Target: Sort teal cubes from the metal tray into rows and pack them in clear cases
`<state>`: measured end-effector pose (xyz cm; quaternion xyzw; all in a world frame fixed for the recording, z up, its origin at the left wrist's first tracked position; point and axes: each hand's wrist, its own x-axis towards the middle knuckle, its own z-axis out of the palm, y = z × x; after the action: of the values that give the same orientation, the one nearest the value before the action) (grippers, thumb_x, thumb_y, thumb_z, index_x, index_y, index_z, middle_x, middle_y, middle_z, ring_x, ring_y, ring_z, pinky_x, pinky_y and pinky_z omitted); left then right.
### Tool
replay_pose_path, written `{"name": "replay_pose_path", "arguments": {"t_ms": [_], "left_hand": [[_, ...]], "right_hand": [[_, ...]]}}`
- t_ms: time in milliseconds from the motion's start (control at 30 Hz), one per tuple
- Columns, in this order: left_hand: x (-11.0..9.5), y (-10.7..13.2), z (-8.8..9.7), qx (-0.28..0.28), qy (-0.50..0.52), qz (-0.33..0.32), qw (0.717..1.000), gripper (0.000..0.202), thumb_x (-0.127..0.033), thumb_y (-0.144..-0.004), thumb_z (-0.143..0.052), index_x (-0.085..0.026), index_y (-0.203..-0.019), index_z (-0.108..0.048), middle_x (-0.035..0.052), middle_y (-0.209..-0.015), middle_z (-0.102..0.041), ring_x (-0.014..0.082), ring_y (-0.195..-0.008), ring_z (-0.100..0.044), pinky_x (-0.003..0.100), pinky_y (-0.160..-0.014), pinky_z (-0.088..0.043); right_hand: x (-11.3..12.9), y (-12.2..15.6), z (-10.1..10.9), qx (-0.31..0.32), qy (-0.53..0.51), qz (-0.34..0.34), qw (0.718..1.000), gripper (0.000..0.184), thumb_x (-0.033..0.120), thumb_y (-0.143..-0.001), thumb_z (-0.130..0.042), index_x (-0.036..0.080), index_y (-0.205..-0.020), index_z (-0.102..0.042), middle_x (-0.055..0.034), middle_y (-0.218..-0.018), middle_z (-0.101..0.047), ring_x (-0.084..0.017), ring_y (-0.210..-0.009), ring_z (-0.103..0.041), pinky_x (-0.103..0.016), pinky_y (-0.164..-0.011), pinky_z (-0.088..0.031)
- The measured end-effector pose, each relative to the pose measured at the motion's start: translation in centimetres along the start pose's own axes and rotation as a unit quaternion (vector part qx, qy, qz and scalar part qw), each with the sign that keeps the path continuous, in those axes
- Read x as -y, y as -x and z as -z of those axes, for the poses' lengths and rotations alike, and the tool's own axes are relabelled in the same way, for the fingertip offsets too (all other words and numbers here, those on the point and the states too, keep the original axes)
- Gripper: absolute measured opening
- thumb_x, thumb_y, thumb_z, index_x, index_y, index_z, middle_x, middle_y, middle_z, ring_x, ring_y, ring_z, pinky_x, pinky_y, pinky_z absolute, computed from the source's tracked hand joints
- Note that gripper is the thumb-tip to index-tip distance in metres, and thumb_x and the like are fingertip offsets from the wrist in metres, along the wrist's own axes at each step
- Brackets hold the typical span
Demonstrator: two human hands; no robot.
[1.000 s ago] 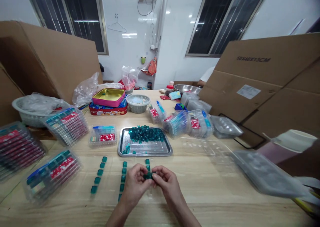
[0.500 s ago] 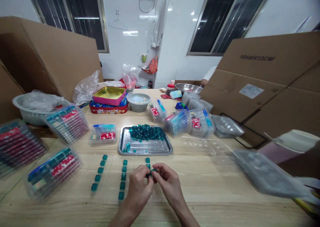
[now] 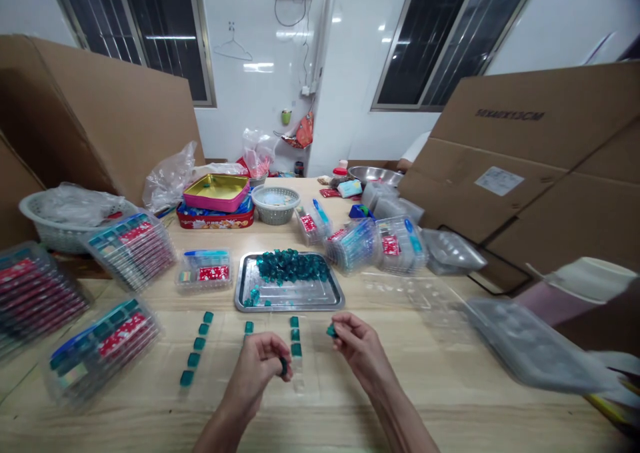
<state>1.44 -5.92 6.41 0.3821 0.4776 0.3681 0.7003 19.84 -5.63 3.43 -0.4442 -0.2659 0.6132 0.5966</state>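
Observation:
My left hand [image 3: 253, 370] is closed, with a dark teal square piece [image 3: 283, 366] between its thumb and fingers. To the right, my right hand [image 3: 361, 346] pinches another teal translucent piece [image 3: 331, 331] at its fingertips. Between the hands, three teal squares [image 3: 296, 336] lie in a line in a clear plastic tray [image 3: 299, 381], whose lower slots show no teal. A longer slanted row of teal squares [image 3: 193, 359] lies at the left. Most of the middle row [image 3: 249, 327] is hidden by my left hand. Beyond my hands, a metal tray [image 3: 310, 299] bears a heap of teal pieces [image 3: 293, 266].
Stacks of filled clear packs [image 3: 103, 346] stand at the left, with more packs [image 3: 353, 245] behind the metal tray. Clear plastic shells [image 3: 530, 343] lie at the right. Baskets [image 3: 277, 213] and tins [image 3: 216, 203] stand at the back, between cardboard boxes [image 3: 500, 126].
My hands have parted, the left moving left and down, the right moving right. Each now holds a teal piece apart from the other. A third square shows in the right-hand row.

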Motion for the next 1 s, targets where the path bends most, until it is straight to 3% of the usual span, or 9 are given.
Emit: {"name": "replay_pose_path", "arguments": {"t_ms": [200, 300, 400, 500, 767, 1000], "left_hand": [[0.2, -0.8, -0.5, 0.003, 0.045, 0.007, 0.999, 0.02, -0.027, -0.061, -0.05, -0.009, -0.069, -0.055, -0.0009, -0.059, -0.053, 0.0027, -0.051, -0.05, 0.013, -0.045, -0.038], [0.6, -1.0, -0.7, 0.021, 0.005, 0.003, 1.0, 0.026, -0.03, -0.056, -0.064, -0.009, -0.066, -0.054, -0.0041, -0.052, -0.049, -0.0012, -0.043, -0.041, 0.01, -0.041, -0.028], [0.9, -0.9, -0.6, 0.06, -0.001, 0.043, 0.997, 0.027, -0.024, -0.048, -0.07, -0.01, -0.061, -0.052, -0.0066, -0.044, -0.045, -0.0035, -0.036, -0.032, 0.01, -0.038, -0.018], [1.3, -0.8, -0.6, 0.08, 0.036, 0.074, 0.993, 0.027, -0.023, -0.047, -0.069, -0.011, -0.062, -0.05, -0.0063, -0.043, -0.046, -0.0018, -0.035, -0.034, 0.011, -0.037, -0.017], [2.3, -0.3, -1.8, 0.043, 0.09, 0.074, 0.992, 0.02, -0.009, -0.043, -0.061, -0.011, -0.06, -0.048, -0.0077, -0.044, -0.046, -0.0031, -0.033, -0.032, 0.01, -0.036, -0.017], [3.2, 0.1, -1.2, -0.002, 0.095, 0.07, 0.993, 0.023, -0.017, -0.047, -0.064, -0.012, -0.063, -0.049, -0.0074, -0.042, -0.044, -0.0016, -0.035, -0.035, 0.01, -0.036, -0.019]], "right_hand": [[-0.8, 1.0, -0.9, 0.159, 0.054, -0.04, 0.985, 0.037, 0.027, -0.057, -0.08, 0.013, -0.087, -0.064, -0.0024, -0.069, -0.063, -0.01, -0.057, -0.056, -0.023, -0.057, -0.047], [-1.5, 1.4, -1.5, 0.214, 0.077, -0.038, 0.973, 0.038, 0.027, -0.061, -0.077, 0.014, -0.092, -0.061, -0.0015, -0.069, -0.062, -0.009, -0.055, -0.055, -0.023, -0.055, -0.047], [-1.6, 1.5, -1.5, 0.216, 0.083, -0.023, 0.973, 0.034, 0.027, -0.062, -0.077, 0.014, -0.088, -0.058, 0.0017, -0.062, -0.058, -0.008, -0.053, -0.051, -0.021, -0.052, -0.045], [-1.5, 1.7, -1.3, 0.215, 0.084, -0.02, 0.973, 0.034, 0.028, -0.062, -0.077, 0.014, -0.084, -0.055, 0.002, -0.062, -0.058, -0.007, -0.052, -0.049, -0.019, -0.051, -0.043], [-2.7, 2.3, -0.9, 0.226, 0.112, -0.014, 0.968, 0.031, 0.032, -0.063, -0.076, 0.014, -0.075, -0.054, 0.0043, -0.055, -0.051, -0.005, -0.043, -0.04, -0.016, -0.041, -0.035], [-4.4, 3.5, -0.5, 0.135, 0.009, -0.013, 0.991, 0.035, 0.026, -0.056, -0.079, 0.015, -0.083, -0.059, 0.0019, -0.064, -0.055, -0.006, -0.052, -0.043, -0.017, -0.046, -0.036]]}}
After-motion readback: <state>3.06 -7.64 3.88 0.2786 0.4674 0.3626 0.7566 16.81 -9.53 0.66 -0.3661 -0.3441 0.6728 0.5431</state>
